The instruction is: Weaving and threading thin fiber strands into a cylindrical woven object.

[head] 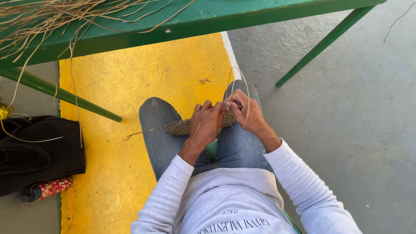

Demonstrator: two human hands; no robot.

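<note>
Head view — woven disc (182,127) between both hands' fingertips (220,108).

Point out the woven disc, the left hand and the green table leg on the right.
woven disc (180,128): head view, on its exposed left edge.
left hand (208,121): head view, on the back of the hand.
green table leg (327,41): head view, midway along the slanted bar.
</note>
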